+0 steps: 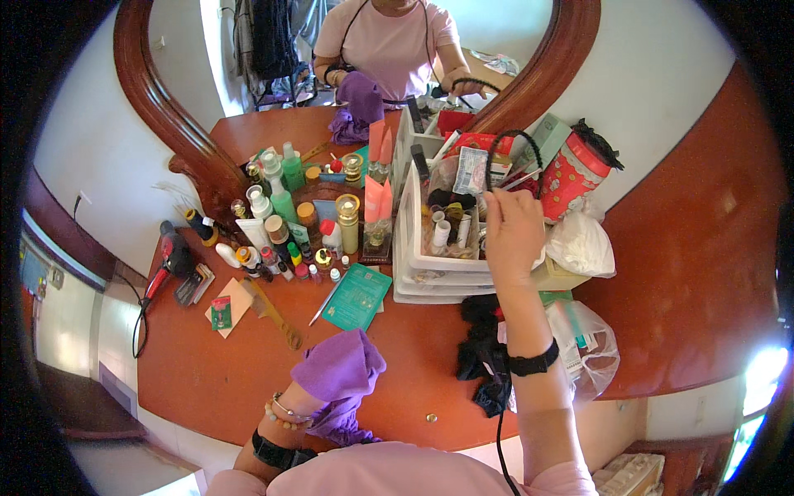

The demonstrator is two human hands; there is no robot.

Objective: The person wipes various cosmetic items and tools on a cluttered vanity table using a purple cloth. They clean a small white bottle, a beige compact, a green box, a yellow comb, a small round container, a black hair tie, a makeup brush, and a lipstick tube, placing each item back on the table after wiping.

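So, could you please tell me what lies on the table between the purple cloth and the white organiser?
In the head view, a green booklet with a pen beside it lies between the purple cloth and the white organiser.

Red cylindrical tin with pale pattern stands tilted at the right of the white organiser, against the wall. Pale green carton leans just behind it. Flat teal packet lies on the tabletop before the organiser. Small green-and-red sachet rests on a tan card at left. Clear foil sachet stands inside the organiser. Clear plastic bag of cartons lies at right.
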